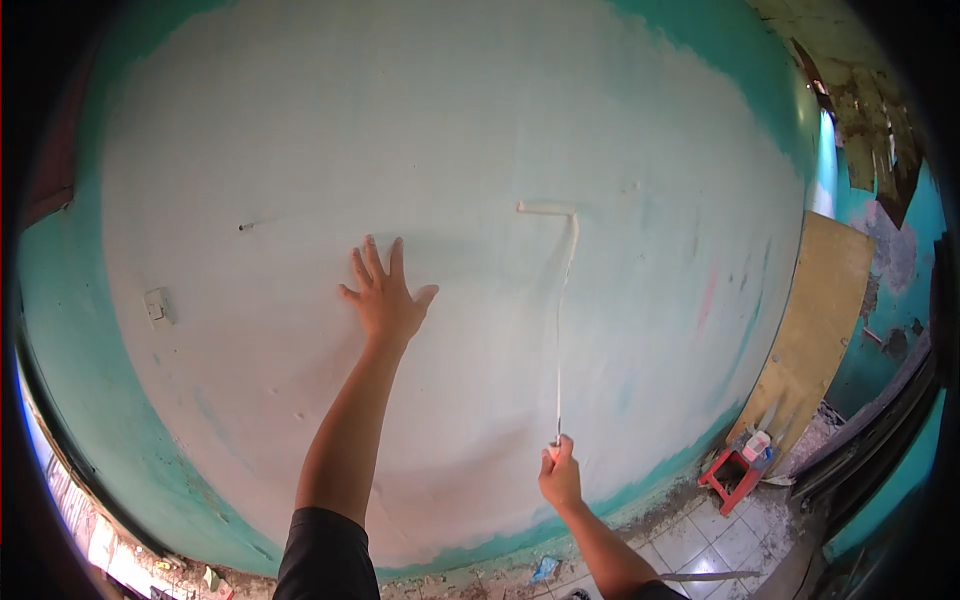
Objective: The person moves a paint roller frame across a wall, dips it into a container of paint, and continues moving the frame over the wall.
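Note:
My right hand [561,474] is closed around the handle of a paint roller [546,209]. Its long thin frame runs upward from my fist, and the roller head lies across the wall [470,110] near the middle of the view. To the left, my left hand [386,298] is raised in front of the wall with its fingers spread and nothing in it. A broad whitish coat covers most of the wall, with green paint showing around its edges.
A small white switch [157,306] and a dark nail-like stub [243,228] sit on the left of the wall. On the right, a red stool [733,480] carries small containers before a leaning wooden board [815,310]. Debris lies along the tiled floor [705,545].

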`<act>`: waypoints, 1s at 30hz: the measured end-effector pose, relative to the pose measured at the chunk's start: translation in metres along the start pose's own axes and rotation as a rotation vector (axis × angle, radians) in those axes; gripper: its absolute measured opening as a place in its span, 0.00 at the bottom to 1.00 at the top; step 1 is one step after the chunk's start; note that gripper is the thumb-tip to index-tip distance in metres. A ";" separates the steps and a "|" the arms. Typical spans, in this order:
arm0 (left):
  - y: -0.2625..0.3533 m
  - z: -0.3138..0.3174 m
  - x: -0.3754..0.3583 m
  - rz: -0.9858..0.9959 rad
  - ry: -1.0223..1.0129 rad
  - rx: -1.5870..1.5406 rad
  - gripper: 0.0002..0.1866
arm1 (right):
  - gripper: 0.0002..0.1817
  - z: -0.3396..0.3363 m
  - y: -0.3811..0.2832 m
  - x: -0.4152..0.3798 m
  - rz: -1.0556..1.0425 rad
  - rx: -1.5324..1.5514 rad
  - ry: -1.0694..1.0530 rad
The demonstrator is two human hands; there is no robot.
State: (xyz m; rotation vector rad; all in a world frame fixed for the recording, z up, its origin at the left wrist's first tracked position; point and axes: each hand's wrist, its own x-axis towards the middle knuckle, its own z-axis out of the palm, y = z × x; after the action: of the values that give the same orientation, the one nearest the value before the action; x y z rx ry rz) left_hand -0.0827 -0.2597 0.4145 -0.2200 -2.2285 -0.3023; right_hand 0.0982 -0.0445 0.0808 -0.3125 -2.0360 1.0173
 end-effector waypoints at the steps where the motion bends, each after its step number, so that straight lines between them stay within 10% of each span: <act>1: -0.002 0.003 -0.007 0.010 0.004 -0.027 0.53 | 0.24 -0.006 -0.002 0.003 -0.002 0.019 -0.012; 30: -0.040 0.131 -0.232 -0.076 -0.119 -0.122 0.62 | 0.22 -0.141 0.113 -0.158 -0.024 -0.006 -0.204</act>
State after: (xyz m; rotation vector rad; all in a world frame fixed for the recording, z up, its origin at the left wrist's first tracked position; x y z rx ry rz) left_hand -0.0463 -0.2719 0.1477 -0.2242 -2.3416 -0.4785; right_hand 0.2913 0.0219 -0.0456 -0.1932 -2.2197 1.0641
